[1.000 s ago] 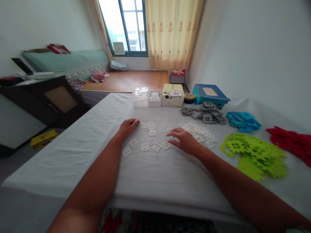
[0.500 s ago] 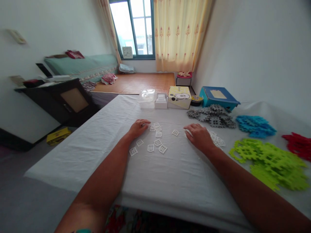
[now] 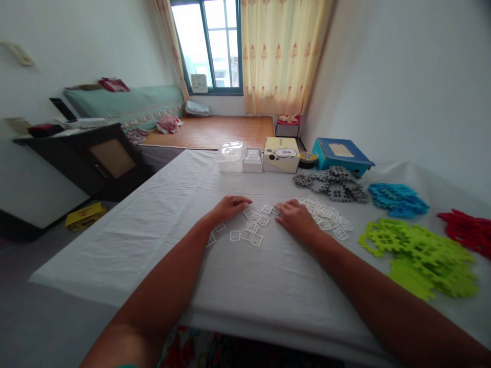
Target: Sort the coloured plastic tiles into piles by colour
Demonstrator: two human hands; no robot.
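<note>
My left hand [image 3: 231, 208] rests low over the white cloth, fingers stretched to the right with nothing visible in them. Its fingertips are beside a loose group of small white plastic window pieces [image 3: 252, 226], latticed like panes. My right hand [image 3: 296, 215] has its fingertips on one white window piece [image 3: 275, 210]. Just left of that piece lies another window piece [image 3: 266, 209]. Behind and right of my right hand spreads a larger pile of white window pieces [image 3: 324, 212], partly hidden by the hand. My left forearm partly covers a window piece [image 3: 210, 239].
Grey [image 3: 333, 183], blue [image 3: 399, 199], red [image 3: 468, 230] and lime-green plastic pieces [image 3: 422, 250] lie heaped at right. Along the back stand a clear plastic container [image 3: 230, 156], a white box [image 3: 252, 160], a yellow-white carton [image 3: 281, 155], a round tin [image 3: 308, 159] and a blue box [image 3: 342, 156].
My right hand has moved left, away from the pile, with a white window piece at its fingertips. My left hand has shifted right, and the loose window pieces beside it have been pushed about.
</note>
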